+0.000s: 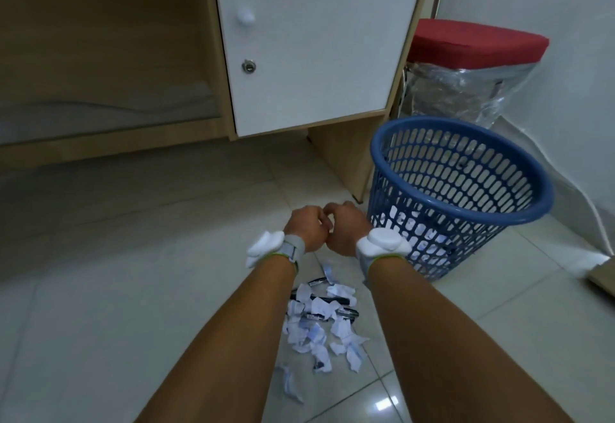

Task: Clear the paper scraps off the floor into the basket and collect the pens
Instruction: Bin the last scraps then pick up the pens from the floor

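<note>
A pile of torn white paper scraps (321,329) lies on the tiled floor between my forearms, with several black pens (346,312) mixed into it. One stray scrap (290,384) lies nearer to me. A blue plastic lattice basket (462,196) stands to the right of the pile, with paper visible through its lower wall. My left hand (306,226) and my right hand (346,226) are held together above the far end of the pile, fingers curled and touching. Whether they hold anything is hidden by the fingers.
A wooden desk with a white cupboard door (312,40) stands ahead, its side panel beside the basket. A red stool (476,43) with clear plastic wrap is behind the basket. A white cable (579,196) runs along the right wall.
</note>
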A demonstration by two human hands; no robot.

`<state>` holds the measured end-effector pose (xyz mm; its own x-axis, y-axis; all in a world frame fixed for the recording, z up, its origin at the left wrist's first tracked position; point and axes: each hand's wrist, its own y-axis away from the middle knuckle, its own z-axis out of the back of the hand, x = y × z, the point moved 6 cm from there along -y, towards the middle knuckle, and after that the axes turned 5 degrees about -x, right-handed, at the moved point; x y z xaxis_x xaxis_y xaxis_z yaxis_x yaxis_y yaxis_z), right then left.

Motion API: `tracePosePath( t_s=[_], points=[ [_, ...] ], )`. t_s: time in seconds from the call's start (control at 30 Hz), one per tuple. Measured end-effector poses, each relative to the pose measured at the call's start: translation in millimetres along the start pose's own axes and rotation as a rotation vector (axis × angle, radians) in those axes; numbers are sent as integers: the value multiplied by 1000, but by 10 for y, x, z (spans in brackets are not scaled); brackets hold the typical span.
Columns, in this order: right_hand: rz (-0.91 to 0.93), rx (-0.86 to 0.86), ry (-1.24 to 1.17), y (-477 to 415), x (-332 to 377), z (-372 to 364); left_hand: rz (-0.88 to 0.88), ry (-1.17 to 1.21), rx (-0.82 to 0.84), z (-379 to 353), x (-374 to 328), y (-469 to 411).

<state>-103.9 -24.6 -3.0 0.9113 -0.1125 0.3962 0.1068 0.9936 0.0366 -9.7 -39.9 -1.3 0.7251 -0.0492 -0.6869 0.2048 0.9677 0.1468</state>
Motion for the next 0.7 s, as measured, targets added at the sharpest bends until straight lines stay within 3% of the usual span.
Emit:
tracePosePath(
  t_s=[0.2, 0.37, 0.53, 0.7],
  points=[
    [-83, 157, -2, 130, -335, -550, 28, -212, 208, -467, 256, 29],
    [-64, 289, 79, 183, -508, -850, 177, -368, 194, -695, 643, 84],
    [-119, 291, 95, 239, -668, -1089, 295, -390, 199, -904, 936, 201],
    [-193, 278, 92, 244, -726, -1238, 258, -407, 241, -1077, 1117, 249]
  ],
)
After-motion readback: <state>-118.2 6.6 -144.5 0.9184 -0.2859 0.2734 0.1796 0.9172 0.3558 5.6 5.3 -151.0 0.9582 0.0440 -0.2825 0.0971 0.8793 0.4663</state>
